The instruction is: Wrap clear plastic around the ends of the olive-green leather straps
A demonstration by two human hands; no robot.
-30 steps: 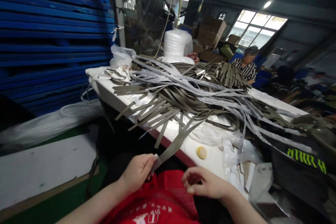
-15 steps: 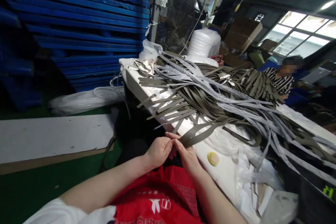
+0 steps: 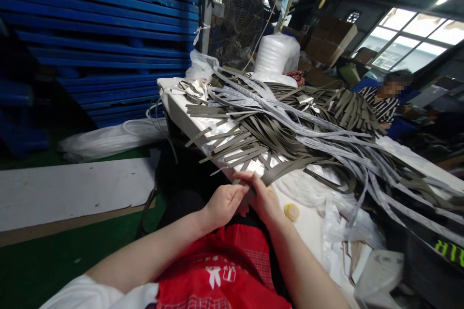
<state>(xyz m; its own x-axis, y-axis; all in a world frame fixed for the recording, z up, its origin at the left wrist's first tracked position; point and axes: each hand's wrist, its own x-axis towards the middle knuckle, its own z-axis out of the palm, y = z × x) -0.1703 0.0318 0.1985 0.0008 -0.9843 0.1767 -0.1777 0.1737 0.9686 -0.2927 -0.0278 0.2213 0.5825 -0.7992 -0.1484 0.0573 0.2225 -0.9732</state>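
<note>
My left hand (image 3: 225, 204) is closed on the end of an olive-grey strap (image 3: 286, 170), above my lap at the table's near edge. Close against it, my right hand (image 3: 264, 198) has its fingers wrapped over the same strap. From there the strap runs up and right onto the white table (image 3: 310, 239). A large heap of similar dark straps (image 3: 275, 135) covers the table beyond my hands, their cut ends pointing left. Long translucent pale strips (image 3: 308, 131) lie across the heap. What my fingertips pinch is partly hidden.
A yellow-rimmed round roll (image 3: 292, 212) sits right of my hand. Clear plastic bags (image 3: 348, 224) lie at the table's right side. White wrapped rolls (image 3: 277, 55) stand behind the heap. Blue pallets (image 3: 119, 34) are stacked at left. A person in a striped top (image 3: 380, 104) sits beyond.
My right hand's fingers have moved up and over the strap, and my hands are slightly farther apart. More of the strap end shows between them. The view has shifted slightly.
</note>
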